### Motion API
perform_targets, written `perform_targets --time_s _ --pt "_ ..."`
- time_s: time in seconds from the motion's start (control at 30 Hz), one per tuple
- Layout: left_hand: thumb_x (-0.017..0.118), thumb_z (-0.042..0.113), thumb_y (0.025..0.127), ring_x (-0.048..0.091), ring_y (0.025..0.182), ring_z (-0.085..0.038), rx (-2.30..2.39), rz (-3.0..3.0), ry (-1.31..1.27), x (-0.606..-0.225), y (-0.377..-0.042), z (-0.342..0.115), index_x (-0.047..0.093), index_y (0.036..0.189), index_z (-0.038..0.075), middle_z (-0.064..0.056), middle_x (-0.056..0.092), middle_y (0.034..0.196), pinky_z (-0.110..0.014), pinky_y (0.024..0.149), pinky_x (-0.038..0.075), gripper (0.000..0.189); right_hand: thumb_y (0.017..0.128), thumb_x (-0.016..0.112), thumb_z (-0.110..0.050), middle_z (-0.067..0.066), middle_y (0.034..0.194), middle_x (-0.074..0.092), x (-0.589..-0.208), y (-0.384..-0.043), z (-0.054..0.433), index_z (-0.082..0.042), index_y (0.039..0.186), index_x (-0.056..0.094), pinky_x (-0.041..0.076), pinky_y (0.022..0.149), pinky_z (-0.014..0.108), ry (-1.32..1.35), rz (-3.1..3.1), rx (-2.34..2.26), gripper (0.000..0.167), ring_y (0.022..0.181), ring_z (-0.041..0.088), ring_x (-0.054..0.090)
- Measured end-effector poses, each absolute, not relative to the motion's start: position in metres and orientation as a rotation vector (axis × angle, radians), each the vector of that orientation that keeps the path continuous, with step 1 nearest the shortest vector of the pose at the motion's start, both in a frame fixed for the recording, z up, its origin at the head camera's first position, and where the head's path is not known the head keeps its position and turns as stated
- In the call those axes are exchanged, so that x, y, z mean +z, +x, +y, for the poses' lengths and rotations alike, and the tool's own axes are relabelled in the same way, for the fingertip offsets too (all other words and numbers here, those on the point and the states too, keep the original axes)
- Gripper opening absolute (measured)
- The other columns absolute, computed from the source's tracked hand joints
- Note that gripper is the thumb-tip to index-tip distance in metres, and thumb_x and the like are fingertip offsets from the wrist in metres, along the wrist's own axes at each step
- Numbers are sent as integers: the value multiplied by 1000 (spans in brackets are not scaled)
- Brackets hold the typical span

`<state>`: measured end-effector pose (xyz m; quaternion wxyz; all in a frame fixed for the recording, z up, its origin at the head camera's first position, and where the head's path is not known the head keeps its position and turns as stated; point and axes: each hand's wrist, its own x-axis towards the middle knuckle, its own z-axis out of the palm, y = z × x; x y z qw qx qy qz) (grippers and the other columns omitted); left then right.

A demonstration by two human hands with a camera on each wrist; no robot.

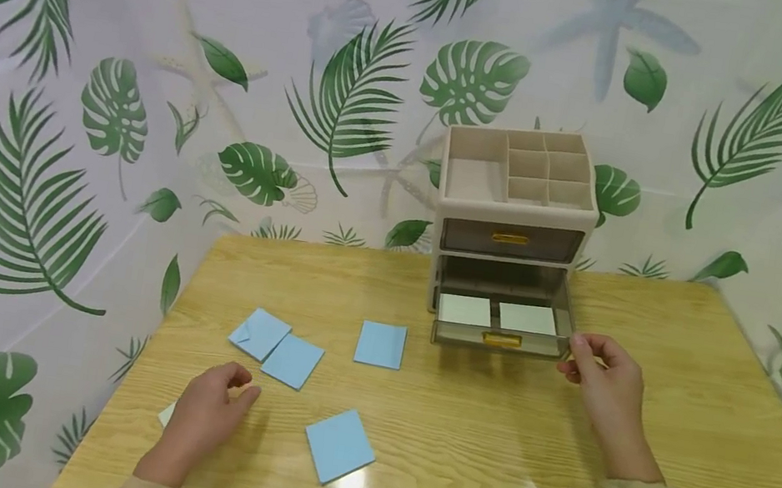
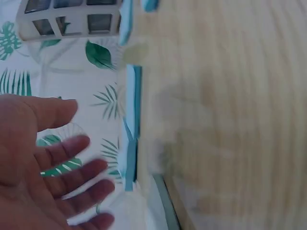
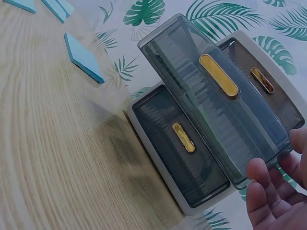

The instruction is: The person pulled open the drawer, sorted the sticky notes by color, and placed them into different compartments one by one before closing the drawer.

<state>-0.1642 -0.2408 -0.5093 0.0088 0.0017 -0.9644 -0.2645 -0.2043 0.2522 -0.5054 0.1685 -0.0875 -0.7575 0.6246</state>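
My right hand (image 1: 607,394) grips the front right corner of a grey see-through drawer (image 1: 453,335), which is pulled out of a beige desk organizer (image 1: 517,212). In the right wrist view, the thumb and fingers lie at the corner of this middle drawer (image 3: 211,91). Two pale green sticky note pads, one on the left (image 1: 466,310) and one on the right (image 1: 527,318), lie inside it. My left hand (image 1: 207,410) hovers over the table, fingers loosely bent and holding nothing. Another pale green pad (image 1: 166,413) is partly hidden beneath it. Two touching blue pads (image 1: 264,333) (image 1: 293,362) lie just beyond.
Further blue pads lie apart on the wooden table (image 1: 480,460): one left of the organizer (image 1: 380,344), another nearer the front (image 1: 340,446). The organizer's top has several compartments (image 1: 552,167); its upper drawer (image 1: 511,239) is closed. Leaf-patterned cloth (image 1: 335,210) surrounds the table.
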Motion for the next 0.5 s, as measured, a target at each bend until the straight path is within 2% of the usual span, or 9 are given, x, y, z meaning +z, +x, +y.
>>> perform_targets --time_s 0.1,0.23,0.37,0.5 --pt "68 34 90 52 107 -38 -620 -3069 63 -514 -160 -255 58 122 1 -21 54 122 -55 80 46 47 95 61 -33 4 87 62 -506 -204 252 7 109 60 53 61 19 -244 -2142 1780 42 66 8 67" --pt "71 45 83 44 111 -48 -423 -3115 159 -524 -155 -274 49 130 -5 -29 47 123 -64 76 42 71 95 61 -32 1 88 63 -506 -205 252 7 109 60 53 61 19 -239 -2138 1774 42 66 8 66" --pt "72 56 78 48 103 -47 -360 -3171 186 -531 -153 -286 47 130 -9 -30 49 115 -61 67 45 86 95 61 -30 -1 87 63 -508 -206 253 7 108 60 53 60 19 -243 -2132 1773 40 65 7 66" --pt "71 59 77 50 95 -42 -352 -3204 196 -533 -153 -288 48 126 -13 -29 50 107 -55 64 48 90 96 61 -28 -2 87 64 -511 -206 256 6 108 61 53 60 19 -249 -2127 1779 36 64 7 66"
